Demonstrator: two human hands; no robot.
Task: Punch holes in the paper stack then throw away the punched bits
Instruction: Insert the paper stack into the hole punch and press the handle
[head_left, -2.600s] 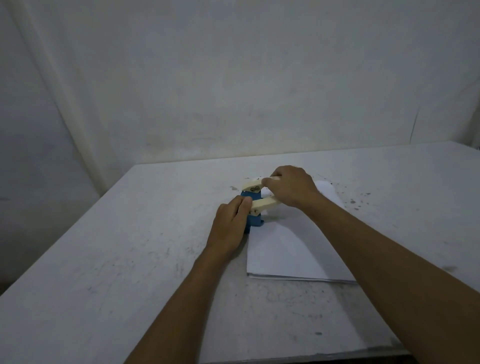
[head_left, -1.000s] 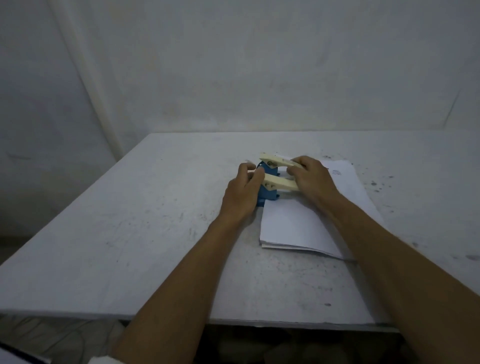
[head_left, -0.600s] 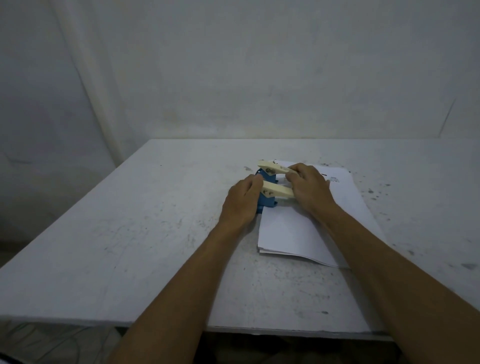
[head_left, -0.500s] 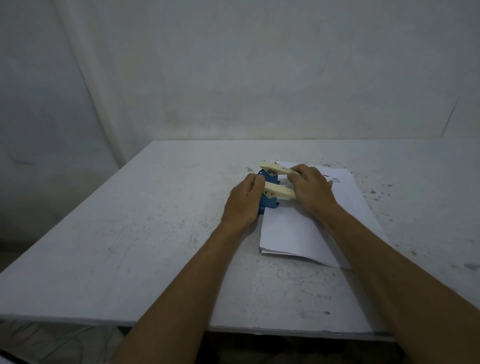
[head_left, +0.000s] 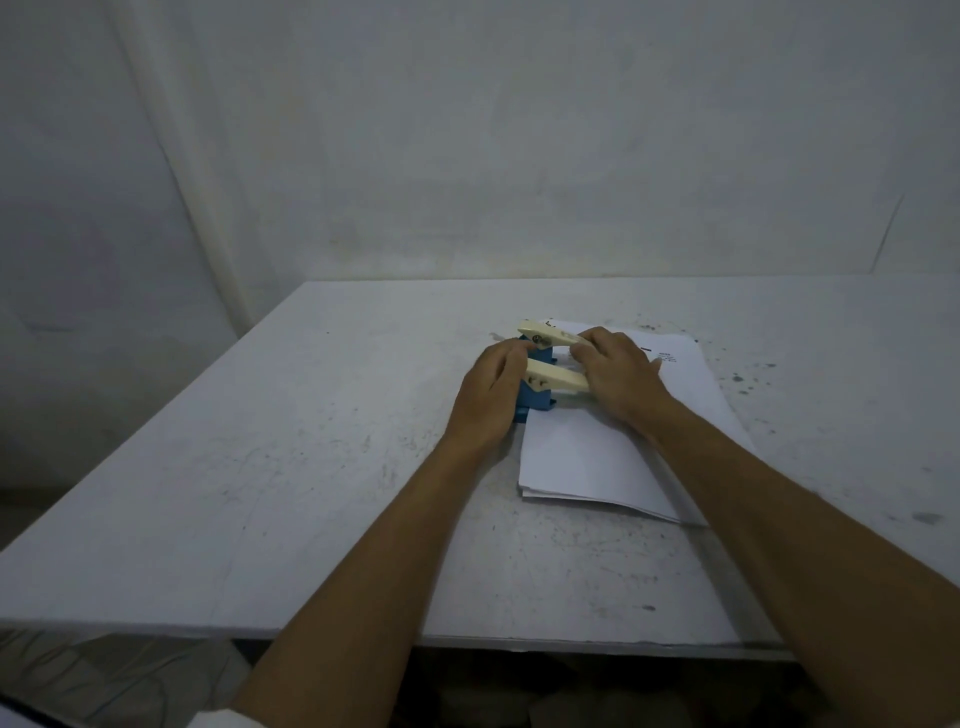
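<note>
At the left edge of the paper stack (head_left: 597, 452), the hole punch (head_left: 540, 382) is braced by the left hand (head_left: 488, 400), fingers curled against its blue base, while its cream levers, unchanged from a moment earlier, are gripped raised by the right hand (head_left: 618, 376), so punching is judged pending.

This is looking like a bare, dim workroom or storage corner rather than a furnished office: a scuffed, stained white table (head_left: 291, 467) is standing against plain, discoloured white walls (head_left: 467, 130), and only 1 paper stack (head_left: 587, 457) and a blue-and-cream hole punch (head_left: 540, 387) are lying on it.
</note>
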